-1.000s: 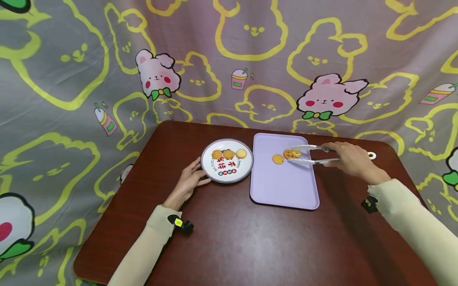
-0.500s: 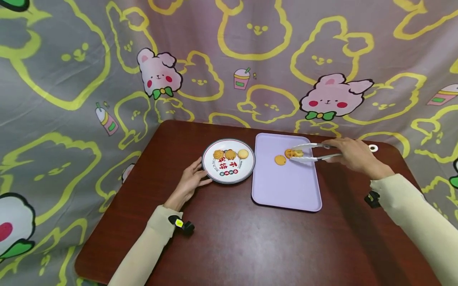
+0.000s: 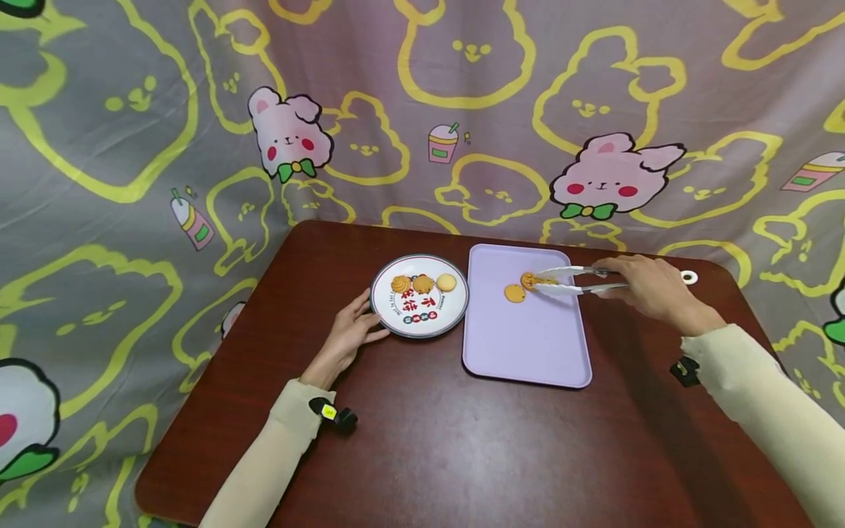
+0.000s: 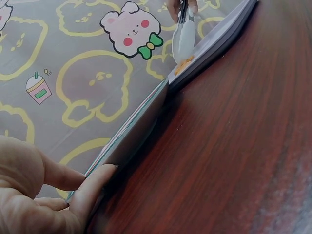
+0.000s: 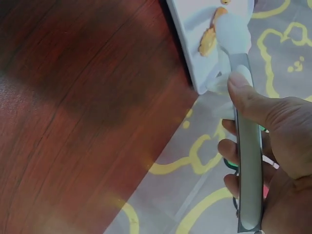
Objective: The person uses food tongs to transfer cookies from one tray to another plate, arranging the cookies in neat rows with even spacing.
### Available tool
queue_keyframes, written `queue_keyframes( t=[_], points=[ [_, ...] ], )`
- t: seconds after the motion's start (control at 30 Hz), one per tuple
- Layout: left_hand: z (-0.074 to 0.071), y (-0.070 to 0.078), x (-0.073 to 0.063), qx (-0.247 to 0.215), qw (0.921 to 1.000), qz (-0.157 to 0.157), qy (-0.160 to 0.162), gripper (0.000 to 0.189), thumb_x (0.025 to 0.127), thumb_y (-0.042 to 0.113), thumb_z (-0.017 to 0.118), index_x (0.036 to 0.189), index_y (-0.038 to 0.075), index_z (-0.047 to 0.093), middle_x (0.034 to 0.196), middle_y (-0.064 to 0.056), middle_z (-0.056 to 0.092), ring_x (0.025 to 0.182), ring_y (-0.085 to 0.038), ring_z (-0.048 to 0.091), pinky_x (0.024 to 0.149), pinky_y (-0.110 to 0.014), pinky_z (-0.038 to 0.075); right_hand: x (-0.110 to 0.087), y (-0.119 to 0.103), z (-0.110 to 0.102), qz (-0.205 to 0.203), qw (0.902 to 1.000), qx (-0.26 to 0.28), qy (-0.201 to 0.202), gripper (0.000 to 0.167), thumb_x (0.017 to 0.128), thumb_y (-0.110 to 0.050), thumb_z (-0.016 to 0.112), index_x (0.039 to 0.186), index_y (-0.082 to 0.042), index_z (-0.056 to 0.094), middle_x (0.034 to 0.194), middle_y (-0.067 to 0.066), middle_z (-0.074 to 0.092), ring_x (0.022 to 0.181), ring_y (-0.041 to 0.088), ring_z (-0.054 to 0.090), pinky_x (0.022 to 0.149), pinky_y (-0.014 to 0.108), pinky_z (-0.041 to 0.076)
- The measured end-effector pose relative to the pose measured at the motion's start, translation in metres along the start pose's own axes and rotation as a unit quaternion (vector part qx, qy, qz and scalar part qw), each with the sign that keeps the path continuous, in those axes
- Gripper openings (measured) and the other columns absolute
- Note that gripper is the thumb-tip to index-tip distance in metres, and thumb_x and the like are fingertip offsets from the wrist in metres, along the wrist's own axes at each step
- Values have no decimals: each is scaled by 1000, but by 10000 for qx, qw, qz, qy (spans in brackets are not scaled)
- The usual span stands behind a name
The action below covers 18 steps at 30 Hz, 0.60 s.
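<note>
My left hand (image 3: 351, 334) pinches the left rim of a round white plate (image 3: 386, 308) with dark edging and red lettering; in the left wrist view thumb and fingers lie on either side of the rim. Three cookies lie on the plate: a swirled one (image 3: 400, 284), a brown one (image 3: 423, 284) and a pale round one (image 3: 446, 282). My right hand (image 3: 650, 287) grips metal tongs (image 5: 249, 161) with whitish tips. Those tips straddle a yellowish cookie (image 5: 207, 42) on the lilac tray (image 3: 524, 345); whether they touch it I cannot tell. Beside it lie a face-patterned cookie (image 3: 528, 281) and a flat round cookie (image 3: 515, 293).
Plate and tray stand side by side on a dark red-brown table (image 3: 409, 440), their edges nearly touching. A patterned curtain (image 3: 488, 125) hangs right behind the table and along its left side. The tongs' white end ring (image 3: 689, 277) sticks out beyond my right hand.
The tongs' tips have drawn closer together around the yellowish cookie, and my right hand has shifted slightly. My left hand and the plate stay put.
</note>
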<state>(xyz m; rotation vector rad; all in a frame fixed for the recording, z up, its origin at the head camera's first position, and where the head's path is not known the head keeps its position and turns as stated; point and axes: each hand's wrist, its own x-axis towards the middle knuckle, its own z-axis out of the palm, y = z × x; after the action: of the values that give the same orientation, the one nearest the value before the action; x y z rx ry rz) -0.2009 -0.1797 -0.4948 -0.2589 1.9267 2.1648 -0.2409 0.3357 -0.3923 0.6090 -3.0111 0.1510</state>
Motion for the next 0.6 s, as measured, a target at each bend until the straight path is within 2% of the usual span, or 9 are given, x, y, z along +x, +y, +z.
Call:
queue_keyframes(
  t=[0.33, 0.47, 0.6],
  points=[
    [-1, 2, 0, 65, 10000, 17, 11, 72, 106, -3, 47, 169, 17, 17, 169, -19, 28, 131, -29, 55, 88, -26, 67, -10, -13, -9, -94, 9995, 71, -294, 55, 81, -28, 90, 132, -16, 72, 119, 14, 77, 104, 35, 70, 81, 59, 60],
    [-1, 1, 1, 71, 10000, 2, -5, 72, 106, -4, 46, 169, 16, 17, 170, -19, 27, 131, -29, 54, 89, -26, 66, -14, -13, -7, -92, 9996, 86, -257, 57, 81, -29, 90, 133, -16, 70, 120, 14, 77, 107, 35, 69, 84, 60, 59],
    [0, 1, 0, 32, 10000, -19, -31, 71, 107, -4, 46, 169, 16, 17, 171, -18, 25, 131, -29, 53, 89, -27, 66, -12, -14, 0, 78, 9996, 222, -179, 60, 83, -30, 89, 137, -14, 67, 126, 17, 74, 113, 38, 67, 86, 64, 58]
  ],
)
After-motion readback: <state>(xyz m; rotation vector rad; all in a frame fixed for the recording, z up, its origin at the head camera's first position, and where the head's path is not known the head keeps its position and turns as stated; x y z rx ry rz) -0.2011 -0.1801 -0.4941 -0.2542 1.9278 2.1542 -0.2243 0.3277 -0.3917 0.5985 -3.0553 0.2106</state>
